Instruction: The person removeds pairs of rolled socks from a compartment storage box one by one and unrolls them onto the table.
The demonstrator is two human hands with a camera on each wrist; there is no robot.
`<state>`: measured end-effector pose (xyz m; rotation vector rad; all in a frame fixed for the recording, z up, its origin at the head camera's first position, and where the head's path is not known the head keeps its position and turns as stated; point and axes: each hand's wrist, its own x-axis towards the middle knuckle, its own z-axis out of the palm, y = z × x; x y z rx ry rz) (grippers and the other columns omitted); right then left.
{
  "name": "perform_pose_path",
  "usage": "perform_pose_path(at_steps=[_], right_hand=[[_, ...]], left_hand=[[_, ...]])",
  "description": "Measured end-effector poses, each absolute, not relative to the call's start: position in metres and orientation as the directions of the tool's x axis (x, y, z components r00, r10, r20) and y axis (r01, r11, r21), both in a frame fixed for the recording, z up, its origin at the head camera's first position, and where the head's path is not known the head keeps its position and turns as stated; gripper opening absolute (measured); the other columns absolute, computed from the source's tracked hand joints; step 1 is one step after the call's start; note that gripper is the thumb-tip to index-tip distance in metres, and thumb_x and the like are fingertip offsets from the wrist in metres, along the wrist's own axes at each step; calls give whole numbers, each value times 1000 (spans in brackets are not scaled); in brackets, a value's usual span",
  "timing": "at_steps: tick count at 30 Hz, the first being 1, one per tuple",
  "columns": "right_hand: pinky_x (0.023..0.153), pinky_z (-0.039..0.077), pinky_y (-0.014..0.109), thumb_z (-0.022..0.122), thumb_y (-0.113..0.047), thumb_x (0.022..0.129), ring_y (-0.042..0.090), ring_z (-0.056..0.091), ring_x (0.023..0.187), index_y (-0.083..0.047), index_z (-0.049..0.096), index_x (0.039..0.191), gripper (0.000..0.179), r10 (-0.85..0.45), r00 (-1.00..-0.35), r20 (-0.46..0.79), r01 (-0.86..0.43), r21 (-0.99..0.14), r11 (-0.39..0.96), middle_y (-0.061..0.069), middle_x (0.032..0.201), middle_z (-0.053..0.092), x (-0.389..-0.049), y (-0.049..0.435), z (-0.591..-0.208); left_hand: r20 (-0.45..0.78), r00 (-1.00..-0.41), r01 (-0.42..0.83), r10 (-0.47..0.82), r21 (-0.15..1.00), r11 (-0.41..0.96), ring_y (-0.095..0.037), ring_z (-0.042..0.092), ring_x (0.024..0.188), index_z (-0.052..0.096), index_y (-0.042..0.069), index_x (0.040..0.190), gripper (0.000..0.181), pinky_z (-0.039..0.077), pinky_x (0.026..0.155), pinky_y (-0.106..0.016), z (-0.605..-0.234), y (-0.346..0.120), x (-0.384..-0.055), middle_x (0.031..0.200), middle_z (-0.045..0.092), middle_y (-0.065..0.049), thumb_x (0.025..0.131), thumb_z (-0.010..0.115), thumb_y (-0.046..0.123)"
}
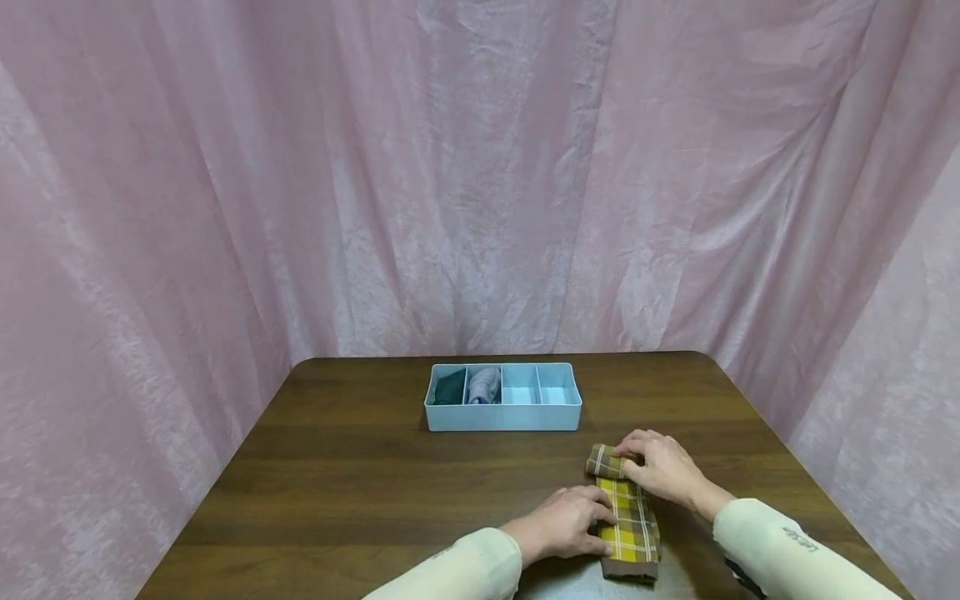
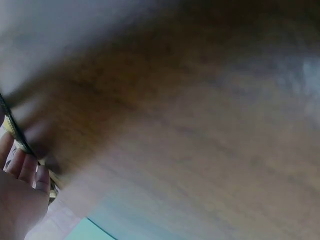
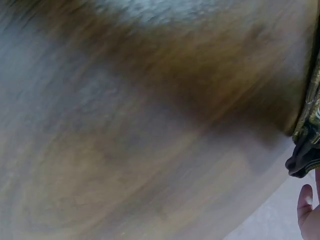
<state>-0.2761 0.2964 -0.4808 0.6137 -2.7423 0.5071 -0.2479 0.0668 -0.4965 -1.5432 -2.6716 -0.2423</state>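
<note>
A yellow and brown plaid sock (image 1: 628, 525) lies on the table, its brown cuff toward the near edge and its far end folded over. My right hand (image 1: 663, 468) pinches that folded end between thumb and fingers. My left hand (image 1: 564, 521) rests on the left side of the sock near the cuff, fingers extended and touching it. In the left wrist view, the left hand (image 2: 22, 200) shows at the left edge beside the sock. In the right wrist view, part of the right hand (image 3: 311, 220) and the sock (image 3: 311, 120) show at the right edge.
Beyond the hands, a light blue divided box (image 1: 504, 418) stands on the brown wooden table (image 1: 337, 467). A dark green cloth item (image 1: 450, 388) and a grey rolled cloth item (image 1: 483, 385) sit in its two left compartments. Pink curtains (image 1: 480, 183) hang behind the table.
</note>
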Motion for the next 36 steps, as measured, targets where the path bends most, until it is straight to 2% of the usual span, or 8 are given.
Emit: perform_pose_path(at_steps=[4,9,16,20,23,29,32,36], right_hand=[[88,45,56,76,-33,87,26,63,102,-16,74,111,29,-363,-879,309,-450,-290,844,-3,107,66,-279,299,-484],[85,49,49,71,-25,92,26,65,98,-10,72,117,29,-308,-909,281,-400,-380,834,0,105,68,-288,301,-487],[93,44,59,63,-23,98,44,57,114,-1,67,123,34,-242,-961,135,-277,-495,824,20,119,65,-300,297,-481],[92,42,62,60,-26,100,48,53,118,0,60,130,40,-180,-979,91,-201,-531,823,26,127,60,-305,297,-479],[89,44,61,63,-21,98,45,56,114,-2,61,128,35,-146,-979,143,-200,-520,830,23,124,61,-309,296,-480],[77,49,53,68,-9,92,33,65,93,-11,76,100,12,-190,-926,326,-314,-386,868,8,102,68,-313,296,-481],[79,50,53,63,-11,95,34,65,94,-10,77,103,17,-237,-913,331,-351,-347,869,8,103,70,-313,298,-483],[85,48,55,62,-19,96,34,63,101,-6,73,115,26,-269,-926,264,-353,-353,867,8,109,68,-311,303,-486]], left_hand=[[121,-509,860,852,108,499,-1,51,118,71,27,123,40,42,92,-21,-498,66,-248,128,57,13,88,72,47],[121,-509,860,852,121,496,0,51,118,71,27,123,40,42,90,-21,-498,65,-248,128,57,13,89,72,47],[94,-513,854,853,161,495,0,50,118,70,27,125,40,42,92,-23,-496,64,-251,129,56,13,90,71,46],[107,-508,858,855,149,491,0,50,118,70,28,124,40,42,92,-22,-497,65,-253,128,56,13,89,71,47],[118,-499,864,858,139,484,1,50,117,71,28,123,40,42,91,-21,-498,64,-254,128,57,13,88,72,48],[117,-488,870,865,149,471,0,51,117,71,27,122,38,42,92,-20,-496,63,-252,128,57,11,89,72,46],[111,-493,867,863,153,475,0,51,118,71,27,123,39,42,93,-21,-496,63,-252,129,57,12,89,71,46],[96,-495,865,863,148,480,0,50,119,70,29,125,40,41,94,-21,-498,65,-252,130,55,13,90,70,48]])
